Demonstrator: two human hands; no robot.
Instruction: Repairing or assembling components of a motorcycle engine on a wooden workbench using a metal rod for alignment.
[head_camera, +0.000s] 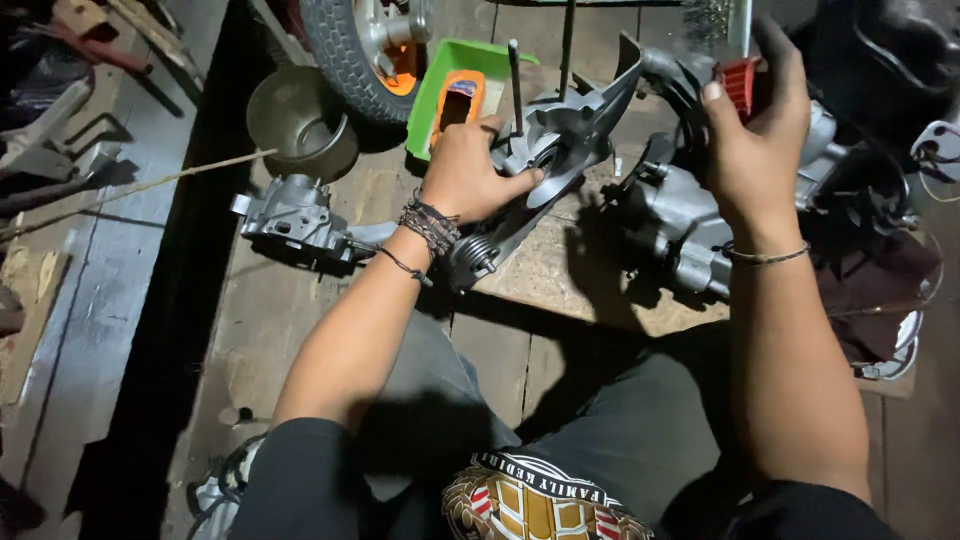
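Note:
My left hand (468, 170) rests on a silver engine case half (570, 135) that lies on a wooden board, fingers curled over its rim and thumb pressed on its face. A steel shaft (515, 85) stands up from the case just beyond my fingers. My right hand (757, 140) is raised over a grey engine block (680, 215) and grips a small red ribbed part (742, 85) between thumb and fingers. Braided bands circle my left wrist, a thin bracelet my right.
A green tray (432, 90) holding an orange tool sits behind the case, beside a tyre (345, 55) and a round metal bowl (300, 120). Another grey casting (290, 215) lies left. Planks and tools line the far left. My knees fill the bottom.

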